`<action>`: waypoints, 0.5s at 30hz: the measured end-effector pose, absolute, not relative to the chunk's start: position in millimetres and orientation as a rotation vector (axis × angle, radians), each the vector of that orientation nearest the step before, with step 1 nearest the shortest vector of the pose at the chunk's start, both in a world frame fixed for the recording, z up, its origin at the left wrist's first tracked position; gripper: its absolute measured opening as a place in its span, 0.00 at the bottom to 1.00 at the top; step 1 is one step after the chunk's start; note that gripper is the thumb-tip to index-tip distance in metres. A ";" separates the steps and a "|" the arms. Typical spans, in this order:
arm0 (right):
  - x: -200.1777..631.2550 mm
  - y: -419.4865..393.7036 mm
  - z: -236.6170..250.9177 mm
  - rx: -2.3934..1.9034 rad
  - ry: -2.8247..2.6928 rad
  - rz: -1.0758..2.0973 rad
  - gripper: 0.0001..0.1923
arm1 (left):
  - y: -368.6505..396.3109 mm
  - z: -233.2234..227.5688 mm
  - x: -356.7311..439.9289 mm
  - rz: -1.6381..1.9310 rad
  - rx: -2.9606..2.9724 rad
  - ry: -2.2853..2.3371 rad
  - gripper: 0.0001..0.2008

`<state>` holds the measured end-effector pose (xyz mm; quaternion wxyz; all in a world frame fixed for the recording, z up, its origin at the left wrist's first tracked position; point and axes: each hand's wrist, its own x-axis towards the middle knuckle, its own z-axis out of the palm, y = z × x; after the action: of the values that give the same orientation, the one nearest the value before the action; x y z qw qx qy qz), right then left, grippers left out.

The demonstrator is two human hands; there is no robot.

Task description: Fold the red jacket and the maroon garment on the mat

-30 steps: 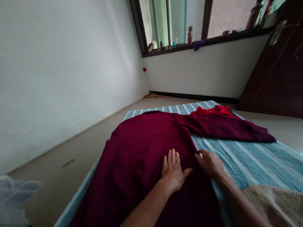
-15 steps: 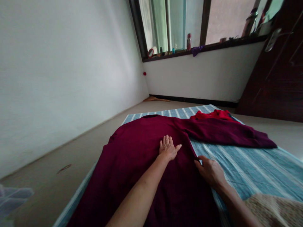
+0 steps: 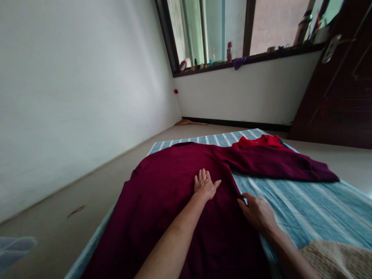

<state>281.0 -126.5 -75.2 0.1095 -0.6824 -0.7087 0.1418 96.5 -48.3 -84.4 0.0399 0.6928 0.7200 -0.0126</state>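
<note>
Slid forward since a second ago, left hand (image 3: 205, 184) lies flat, fingers spread, on the maroon sweater (image 3: 174, 201) covering the striped mat (image 3: 305, 205). Right hand (image 3: 257, 212) pinches its edge at three o'clock. Smoothing outward works best.

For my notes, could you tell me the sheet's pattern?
Blue with pale stripes, sheet, head view.

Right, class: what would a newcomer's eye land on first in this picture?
The big maroon sweater spread over the striped blue mat, one sleeve stretched out to the right. The left hand lies flat on its middle while the right hand pinches its side edge. Behind the sleeve lies a bright red garment.
</note>
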 end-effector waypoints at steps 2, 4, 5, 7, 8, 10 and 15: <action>280.3 -126.5 -74.8 -2.004 -2.082 0.417 0.15 | -48.1 -84.8 96.5 -0.036 2.122 2.208 0.40; 280.2 -126.4 -74.3 -2.007 -2.082 0.408 0.15 | -47.7 -85.3 96.3 -0.039 2.122 2.205 0.40; 280.4 -126.4 -74.1 -2.010 -2.083 0.406 0.15 | -47.5 -85.4 96.2 -0.040 2.122 2.204 0.41; 281.0 -126.5 -73.7 -2.008 -2.088 0.409 0.15 | -47.2 -85.3 95.8 -0.039 2.129 2.199 0.40; 281.3 -126.6 -73.6 -2.006 -2.089 0.415 0.15 | -47.2 -85.0 95.7 -0.037 2.134 2.196 0.40; 281.9 -126.8 -73.6 -2.004 -2.089 0.428 0.15 | -47.2 -83.6 95.8 -0.032 2.140 2.193 0.40; 281.8 -126.5 -73.6 -2.012 -2.080 0.442 0.16 | -46.3 -79.2 97.7 -0.029 2.137 2.186 0.42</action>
<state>281.8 -126.5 -73.6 0.1070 -0.6834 -0.7064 0.1500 97.7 -46.3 -79.2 0.0420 0.6984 0.7144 -0.0094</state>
